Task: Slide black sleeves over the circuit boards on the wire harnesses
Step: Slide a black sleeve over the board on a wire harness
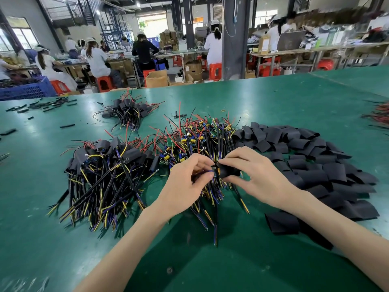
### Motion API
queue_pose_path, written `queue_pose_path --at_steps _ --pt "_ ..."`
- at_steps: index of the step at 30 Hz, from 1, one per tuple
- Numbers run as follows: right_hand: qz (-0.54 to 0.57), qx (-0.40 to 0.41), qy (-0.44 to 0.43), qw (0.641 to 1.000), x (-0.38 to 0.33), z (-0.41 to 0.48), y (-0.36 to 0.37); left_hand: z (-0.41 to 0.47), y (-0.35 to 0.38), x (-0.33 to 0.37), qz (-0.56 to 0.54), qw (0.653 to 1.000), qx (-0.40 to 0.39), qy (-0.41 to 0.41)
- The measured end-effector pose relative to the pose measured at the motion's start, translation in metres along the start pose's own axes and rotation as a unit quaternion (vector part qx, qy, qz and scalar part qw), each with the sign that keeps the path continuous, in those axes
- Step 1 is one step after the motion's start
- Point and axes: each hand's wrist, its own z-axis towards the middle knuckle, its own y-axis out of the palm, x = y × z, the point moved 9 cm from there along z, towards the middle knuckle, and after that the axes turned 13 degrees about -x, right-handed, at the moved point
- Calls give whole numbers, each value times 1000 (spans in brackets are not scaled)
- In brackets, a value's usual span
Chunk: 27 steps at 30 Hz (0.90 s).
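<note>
Over the middle of the green table (273, 95), my left hand (185, 184) pinches the blue and black wires of one wire harness (205, 172) between thumb and fingertips. My right hand (259, 175) grips a black sleeve (229, 170), fingers curled around it. The sleeve's mouth meets the harness's circuit board (217, 171), of which I see only a sliver with a yellow part. Both hands work over the near side of the heap of bare harnesses (202, 138) at the table's centre. Toward the right edge lies a broad spread of loose sleeves (315, 163), touching that heap. Toward the left edge sits a pile of sleeved harnesses (105, 165). A smaller sleeved bundle (128, 110) lies nearer the far edge, and short black offcuts (48, 104) are scattered by the far left corner.
</note>
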Motion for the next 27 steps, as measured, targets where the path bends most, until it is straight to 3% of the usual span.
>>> queue_pose_path --at_steps 13,17,27 --pt "-4 1 -29 1000 -7 1 5 -1 -4 -9 -40 997 25 -66" --pt "0 15 -34 999 -6 0 6 1 -4 -5 29 998 9 -51" --pt "7 39 -12 999 -5 0 4 1 -16 -6 26 998 41 -34"
